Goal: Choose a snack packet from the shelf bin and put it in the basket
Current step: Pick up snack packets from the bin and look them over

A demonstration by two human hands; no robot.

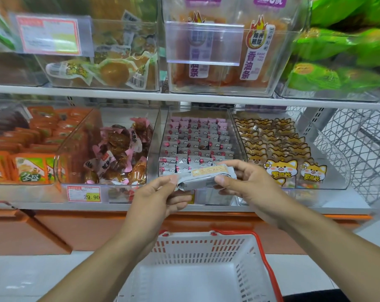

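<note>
We hold a silver snack packet point(203, 176) in the middle of the frame with both hands. Our left hand point(157, 198) pinches its left end, and our right hand point(245, 182) grips its right end. Just behind it is the clear shelf bin point(197, 140) full of the same little packets. The white basket point(206, 267) with red handles sits below our hands, at the bottom of the frame.
</note>
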